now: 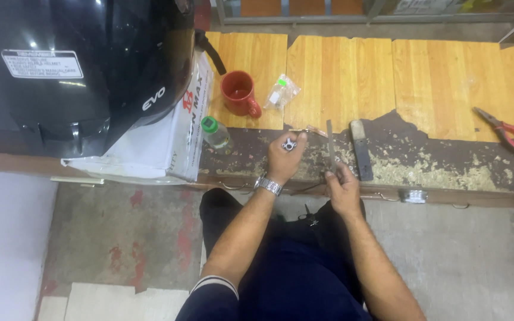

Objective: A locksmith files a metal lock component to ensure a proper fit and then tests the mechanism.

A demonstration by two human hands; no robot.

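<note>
Pinching a small metal part (289, 144) mid-frame, left hand (283, 159) could drop it; right hand (341, 185) grips a thin file (330, 145).

A glossy black motorcycle helmet (78, 65) sits at the left end of the workbench (340, 71), on a white plastic bag (168, 137). Just right of the bag stand a small green-capped bottle (215, 132) and a red mug (239, 93), with a small clear packet (281, 92) beside the mug. Red-handled pliers (507, 131) lie near the right edge. A dark flat bar (361, 150) lies on the worn front strip.
</note>
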